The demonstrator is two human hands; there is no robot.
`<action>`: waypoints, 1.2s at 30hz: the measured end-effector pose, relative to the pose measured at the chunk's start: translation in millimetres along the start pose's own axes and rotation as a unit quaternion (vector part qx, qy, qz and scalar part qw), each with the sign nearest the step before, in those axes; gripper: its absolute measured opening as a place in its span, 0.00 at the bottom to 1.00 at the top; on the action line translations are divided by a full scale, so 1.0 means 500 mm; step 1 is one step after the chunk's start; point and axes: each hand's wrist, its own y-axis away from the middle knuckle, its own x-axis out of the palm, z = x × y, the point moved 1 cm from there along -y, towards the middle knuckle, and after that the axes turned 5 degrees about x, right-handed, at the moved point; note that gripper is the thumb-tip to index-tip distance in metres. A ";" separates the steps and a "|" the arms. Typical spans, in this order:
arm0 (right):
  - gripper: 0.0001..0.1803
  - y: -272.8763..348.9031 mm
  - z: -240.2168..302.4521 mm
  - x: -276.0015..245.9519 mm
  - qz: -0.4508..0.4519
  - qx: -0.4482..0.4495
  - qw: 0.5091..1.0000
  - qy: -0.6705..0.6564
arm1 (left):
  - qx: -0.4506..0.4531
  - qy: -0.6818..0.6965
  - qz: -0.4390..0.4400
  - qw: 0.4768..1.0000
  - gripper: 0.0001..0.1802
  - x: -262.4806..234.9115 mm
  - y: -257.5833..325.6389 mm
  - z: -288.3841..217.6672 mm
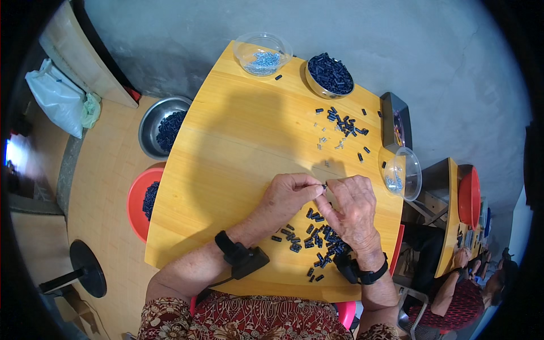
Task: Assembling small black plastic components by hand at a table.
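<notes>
Both of my hands meet over the yellow wooden table (226, 153), fingertips nearly touching. My left hand (288, 194) pinches a small black piece (324, 186) between thumb and fingers. From the other side, my right hand (352, 205) has its thumb and fingers closed at the same piece; what exactly it grips is hidden. Beneath and beside my right hand lies a loose pile of small black block-like pieces (317, 238), partly covered by the hand. Farther off, more black pieces (345, 126) lie scattered beside tiny clear or silvery bits (323, 140).
At the table's far edge stand a clear bowl (263, 54) of silvery parts, a metal bowl (330, 76) heaped with black pieces, a grey tray (396, 122) and another clear bowl (409, 173). Left, below, are a steel basin (148, 127) and red basin (136, 201). Another person (453, 300) sits right.
</notes>
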 end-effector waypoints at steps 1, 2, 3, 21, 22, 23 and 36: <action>0.12 0.000 0.000 0.000 0.008 -0.001 1.000 0.001 | 0.004 -0.012 -0.002 1.000 0.11 0.001 0.001 -0.004; 0.11 0.001 0.000 0.000 0.016 -0.002 1.000 0.003 | 0.008 -0.025 -0.005 1.000 0.10 0.002 0.002 -0.006; 0.11 0.001 0.001 0.000 0.016 -0.003 1.000 0.003 | 0.008 -0.025 -0.005 1.000 0.10 0.003 0.002 -0.005; 0.10 0.000 -0.008 0.017 0.017 -0.024 0.999 -0.013 | 0.017 -0.058 -0.034 0.998 0.12 0.002 0.002 0.014; 0.10 0.000 -0.010 0.019 0.014 -0.029 0.999 -0.015 | 0.013 -0.067 -0.037 0.997 0.12 0.001 0.002 0.015; 0.10 0.000 -0.011 0.021 0.011 -0.033 0.999 -0.017 | 0.009 -0.075 -0.039 0.996 0.12 0.000 0.001 0.015; 0.10 0.016 -0.012 0.031 -0.027 -0.030 0.998 -0.037 | 0.001 -0.073 -0.021 0.997 0.13 0.001 0.000 0.009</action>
